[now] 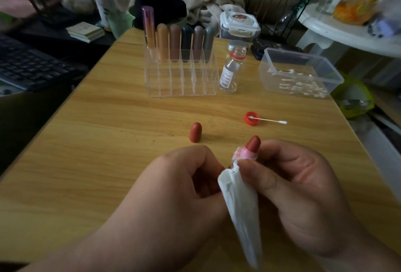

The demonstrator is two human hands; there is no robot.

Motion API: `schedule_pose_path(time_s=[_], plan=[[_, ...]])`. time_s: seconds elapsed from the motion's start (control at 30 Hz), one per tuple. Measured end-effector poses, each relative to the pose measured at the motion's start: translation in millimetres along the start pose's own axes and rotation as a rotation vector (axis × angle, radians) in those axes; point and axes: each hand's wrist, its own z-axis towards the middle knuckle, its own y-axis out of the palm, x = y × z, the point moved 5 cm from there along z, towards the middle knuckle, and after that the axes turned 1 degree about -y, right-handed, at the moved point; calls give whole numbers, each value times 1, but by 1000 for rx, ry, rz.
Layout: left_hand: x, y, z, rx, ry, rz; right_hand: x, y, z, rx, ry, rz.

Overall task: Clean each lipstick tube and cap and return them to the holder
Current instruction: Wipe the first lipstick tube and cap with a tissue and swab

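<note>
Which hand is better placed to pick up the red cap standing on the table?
Left, probably. The red cap stands on the table just beyond the left hand, with nothing between. The right hand is farther off and pinches the tissue round the lipstick tube.

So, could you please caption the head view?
Left hand holds a red lipstick while right hand wipes it with tissue; cap stands on table.

Lipstick tube (249,152) base hidden by tissue (240,206), bottle label (226,76) blurred — unreadable
</note>
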Motion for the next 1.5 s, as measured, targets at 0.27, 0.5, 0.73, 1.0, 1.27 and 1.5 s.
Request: schedule_pose_path(time_s=[0.27,0.5,0.73,1.0,1.27,1.5], plan=[[-1,-4,0,-33,-4,-181,13,-1,3,-36,135,343],[-2,-12,-3,130,78,-7,8,-3,1,-6,131,174],[1,-7,-5,-49,26,-30,-2,-6,2,32,32,-48],[-5,1,-1,-141,-114,-391,-8,-12,3,-1,-9,-183],[-6,0,0,-96,-62,-351,-21,-10,3,-94,-82,-203],[-5,8,2,-193,-95,-533,-17,-15,2,-65,-40,-163]])
